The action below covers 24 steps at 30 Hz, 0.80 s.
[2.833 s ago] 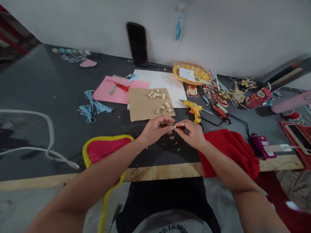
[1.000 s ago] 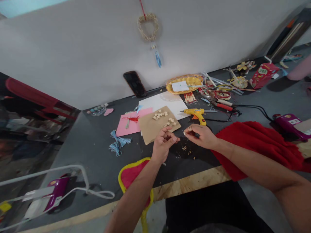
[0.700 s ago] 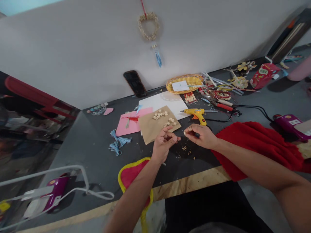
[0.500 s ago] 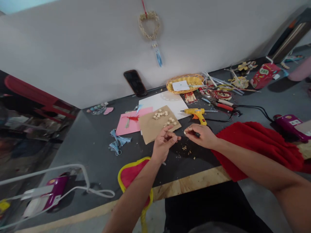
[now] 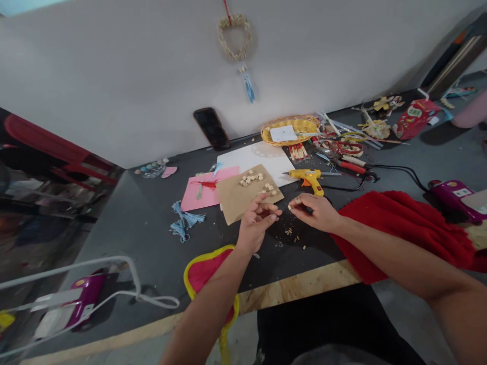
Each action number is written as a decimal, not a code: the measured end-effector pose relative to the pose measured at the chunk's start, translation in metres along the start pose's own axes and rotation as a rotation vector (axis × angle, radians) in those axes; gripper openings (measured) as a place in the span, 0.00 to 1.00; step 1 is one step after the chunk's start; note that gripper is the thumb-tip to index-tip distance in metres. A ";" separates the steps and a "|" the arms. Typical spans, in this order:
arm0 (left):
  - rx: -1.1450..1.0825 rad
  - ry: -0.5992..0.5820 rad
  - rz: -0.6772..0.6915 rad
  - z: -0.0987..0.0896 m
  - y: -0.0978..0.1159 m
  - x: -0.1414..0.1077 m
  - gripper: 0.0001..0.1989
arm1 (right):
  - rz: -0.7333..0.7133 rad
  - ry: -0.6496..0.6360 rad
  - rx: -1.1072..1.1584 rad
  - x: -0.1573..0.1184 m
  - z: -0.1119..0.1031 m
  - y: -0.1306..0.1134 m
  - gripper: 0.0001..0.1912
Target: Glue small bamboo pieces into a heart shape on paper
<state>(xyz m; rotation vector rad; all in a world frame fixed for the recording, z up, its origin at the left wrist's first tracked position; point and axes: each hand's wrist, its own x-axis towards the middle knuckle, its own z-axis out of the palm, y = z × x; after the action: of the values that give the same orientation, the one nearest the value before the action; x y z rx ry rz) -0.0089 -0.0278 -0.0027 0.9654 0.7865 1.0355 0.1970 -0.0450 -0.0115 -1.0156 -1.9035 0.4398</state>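
My right hand pinches a small pale piece between thumb and fingertips, left of the red cloth. Facing it, my left hand has its fingers apart, with nothing visible between them, over the near corner of a brown paper sheet. On that sheet lie clusters of small pale wooden pieces. A few loose bits are scattered on the dark table just below my hands. The yellow glue gun lies above my right hand.
A red cloth lies under my right forearm. Blue tassels and pink paper are on the left. A phone leans on the wall beside a wicker basket. Behind the glue gun are pliers.
The fingers of my left hand have spread slightly. My right hand stays almost in place with the small piece.
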 end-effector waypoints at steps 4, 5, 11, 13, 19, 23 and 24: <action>-0.027 0.023 0.009 0.001 0.000 0.001 0.28 | 0.000 -0.007 0.005 0.000 0.000 0.000 0.05; -0.030 0.028 0.018 0.001 0.000 0.002 0.28 | 0.000 -0.010 0.002 0.000 0.000 0.000 0.05; -0.029 0.048 0.012 0.003 0.002 -0.001 0.27 | -0.004 -0.015 -0.014 0.000 0.001 0.001 0.05; -0.019 0.052 -0.004 0.002 0.003 -0.001 0.26 | -0.009 -0.014 -0.016 0.000 0.001 0.001 0.05; 0.043 0.033 -0.043 0.002 0.004 -0.001 0.31 | -0.055 0.010 0.008 0.001 0.002 -0.004 0.04; 0.024 -0.053 -0.174 0.004 0.003 -0.004 0.34 | -0.123 -0.007 -0.054 0.000 0.004 -0.006 0.03; 0.019 -0.060 -0.184 0.005 0.003 -0.004 0.35 | -0.148 -0.010 -0.079 0.000 0.004 -0.006 0.03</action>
<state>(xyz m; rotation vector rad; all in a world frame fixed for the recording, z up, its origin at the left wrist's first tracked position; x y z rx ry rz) -0.0072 -0.0321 0.0022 0.9182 0.8205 0.8375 0.1905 -0.0484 -0.0098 -0.9163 -2.0026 0.2872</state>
